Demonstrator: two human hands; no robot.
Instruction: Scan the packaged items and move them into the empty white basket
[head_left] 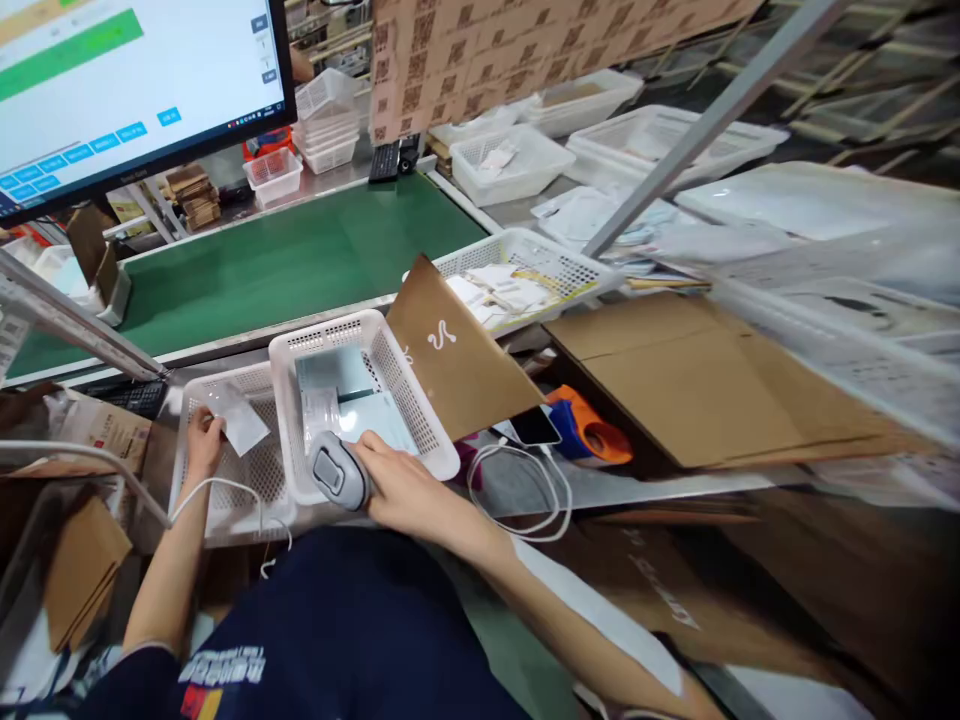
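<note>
In my left hand [205,440] is a small clear plastic bag [241,420] with a white label, pinched at its left edge over a white perforated basket [259,490]. My right hand [394,480] is wrapped round a grey handheld scanner [337,472]. The scanner hangs over the near edge of a second white basket [442,455], which overlaps the first one. Inside this second basket lie pale blue flat packages [375,422] and a clear bag [321,412]. The underside of the scanner is hidden.
A brown cardboard piece [457,360] leans beside the basket. Further right are a phone [536,427] with a white cable, an orange and blue tape dispenser [589,425] and an open carton [720,380]. A green conveyor belt [300,250] runs behind; a monitor [142,90] hangs upper left.
</note>
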